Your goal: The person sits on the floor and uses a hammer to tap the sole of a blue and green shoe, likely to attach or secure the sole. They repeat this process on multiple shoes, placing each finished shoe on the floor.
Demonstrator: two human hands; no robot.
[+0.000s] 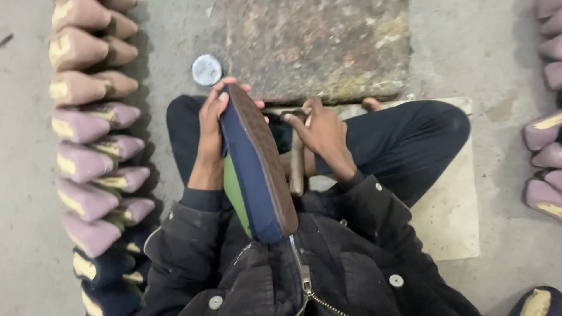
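A navy shoe with a brown sole [257, 164] is held upright over the lap, toe end gripped by the left hand [209, 126], fingers wrapped round it. Just right of the shoe, a hammer [297, 155] is clasped by the right hand [321, 131]. Rows of purple shoes [93, 158] are lined up left of it on the floor; a round tin lid [206, 69] sits just above.

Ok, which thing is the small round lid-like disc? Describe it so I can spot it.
Start at the big rusty slab on the floor ahead of the knees. Off its lower left corner, just above the left hand, lies the disc: pale grey-blue, flat, the only round thing there.
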